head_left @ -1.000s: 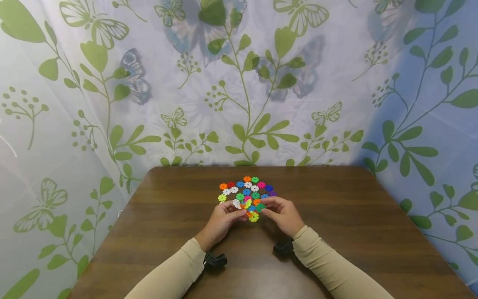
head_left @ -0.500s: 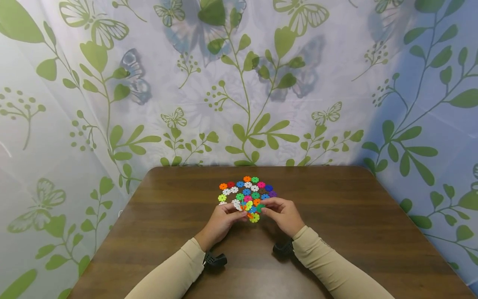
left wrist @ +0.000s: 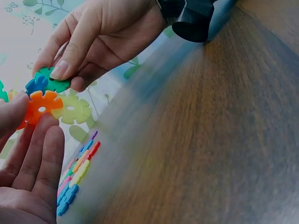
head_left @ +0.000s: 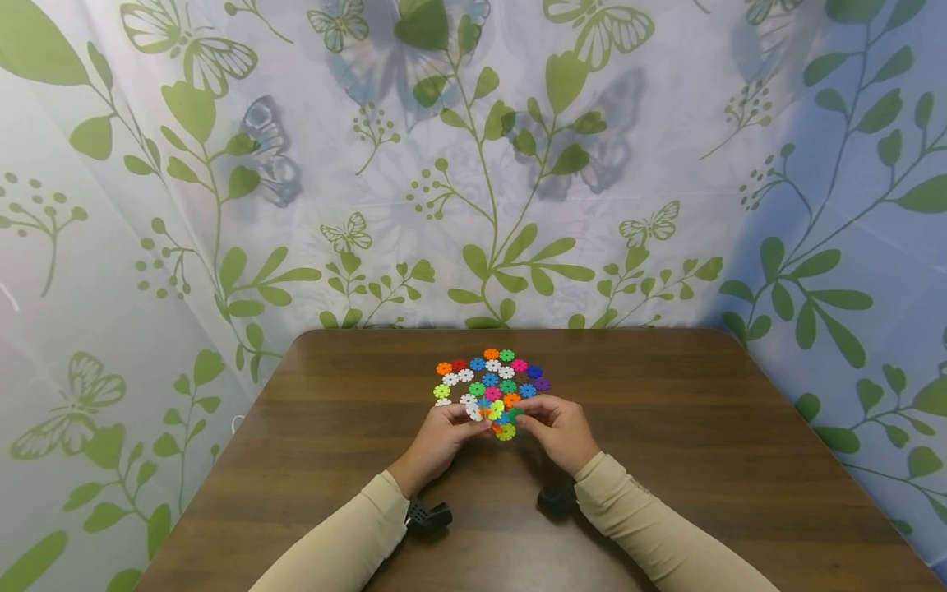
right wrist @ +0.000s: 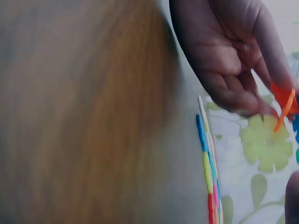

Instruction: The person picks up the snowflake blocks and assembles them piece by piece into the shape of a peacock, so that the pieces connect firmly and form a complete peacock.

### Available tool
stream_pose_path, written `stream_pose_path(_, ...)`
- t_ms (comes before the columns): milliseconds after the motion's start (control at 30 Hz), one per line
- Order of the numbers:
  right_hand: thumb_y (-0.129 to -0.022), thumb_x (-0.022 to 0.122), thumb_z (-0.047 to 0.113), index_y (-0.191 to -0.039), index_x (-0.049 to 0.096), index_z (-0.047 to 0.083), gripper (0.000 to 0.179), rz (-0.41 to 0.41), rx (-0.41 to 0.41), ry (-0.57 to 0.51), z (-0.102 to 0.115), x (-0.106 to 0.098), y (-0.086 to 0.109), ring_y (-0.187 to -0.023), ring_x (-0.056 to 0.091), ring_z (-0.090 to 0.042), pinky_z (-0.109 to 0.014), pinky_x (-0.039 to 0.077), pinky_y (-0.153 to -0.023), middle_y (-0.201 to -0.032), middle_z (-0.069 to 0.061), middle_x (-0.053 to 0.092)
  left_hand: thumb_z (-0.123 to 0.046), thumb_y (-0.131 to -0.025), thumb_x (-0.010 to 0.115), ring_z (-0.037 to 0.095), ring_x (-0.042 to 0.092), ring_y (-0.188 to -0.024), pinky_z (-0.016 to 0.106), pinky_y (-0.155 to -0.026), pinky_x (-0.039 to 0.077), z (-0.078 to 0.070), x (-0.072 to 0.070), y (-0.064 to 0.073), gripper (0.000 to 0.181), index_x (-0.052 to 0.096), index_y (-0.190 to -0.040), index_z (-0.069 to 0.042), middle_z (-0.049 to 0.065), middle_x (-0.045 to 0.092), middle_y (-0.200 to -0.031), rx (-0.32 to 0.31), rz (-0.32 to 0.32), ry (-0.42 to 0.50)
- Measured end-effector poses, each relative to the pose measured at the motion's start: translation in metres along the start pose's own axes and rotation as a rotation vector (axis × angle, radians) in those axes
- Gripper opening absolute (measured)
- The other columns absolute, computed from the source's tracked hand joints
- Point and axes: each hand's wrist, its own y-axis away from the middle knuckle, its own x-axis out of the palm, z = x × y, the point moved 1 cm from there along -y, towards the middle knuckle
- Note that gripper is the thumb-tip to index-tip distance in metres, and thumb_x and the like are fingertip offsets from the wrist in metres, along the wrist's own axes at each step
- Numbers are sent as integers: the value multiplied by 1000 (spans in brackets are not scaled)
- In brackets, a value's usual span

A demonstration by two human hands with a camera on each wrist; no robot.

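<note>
Both hands hold a small cluster of interlocking notched flower discs above the table. In the head view my left hand grips its left side, and my right hand its right side. The left wrist view shows my left thumb and fingers pinching an orange disc. A yellow disc and a blue disc join onto it. My right thumb and fingers pinch a green disc that meets the blue one. In the right wrist view the yellow disc hangs beneath the orange piece.
Loose flower discs in many colours lie flat behind the hands, such as a purple disc and a red disc. The brown wooden table ends at a patterned cloth backdrop. Black wrist devices sit under both wrists.
The hands stay nearly in place with the cluster between them. My right hand has shifted slightly and tilted a little, and the green disc shows less in the head view.
</note>
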Motion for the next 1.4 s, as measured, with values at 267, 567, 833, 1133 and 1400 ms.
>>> stream_pose_path(267,-87,77,-17,-103,77,-8,19,-85,-8,54,-2,8,2,-80,73,-41,-26,58,-70,-94,-19,77,4,-97,74,45,72,-97,53,-95,55,2,2,0,24,72,-119,14,19,76,-105,31,6,35)
stream_pose_path(567,-92,80,-2,-109,79,-2,17,-22,-21,-36,-6,5,0,-88,76,-31,-28,60,-78,-101,-10,78,-4,-98,76,38,75,-95,48,-93,57,3,-2,-1,29,71,-121,12,20,76,-105,54,21,8)
stream_pose_path(833,-97,74,-5,-117,74,-4,20,-69,-23,-24,-17,-15,-8,-100,71,-45,-28,59,-85,-111,-22,74,-11,-97,80,49,71,-94,47,-92,58,-1,-4,-2,25,76,-112,7,24,75,-98,53,-42,-15)
stream_pose_path(1133,-93,77,-4,-129,70,-3,37,-76,64,415,-44,-55,-17,-120,61,-43,-64,39,-108,-128,-20,68,-13,-95,82,49,71,-94,46,-90,59,-2,-3,-3,23,78,-107,6,23,75,-95,52,-65,-36)
stream_pose_path(1400,-97,75,0,-139,65,-3,43,131,19,531,-54,-60,-21,-130,50,-50,-69,30,-108,-143,-25,59,-13,-94,83,38,74,-87,44,-88,60,1,-2,-5,22,79,-106,5,23,75,-95,45,-67,-33)
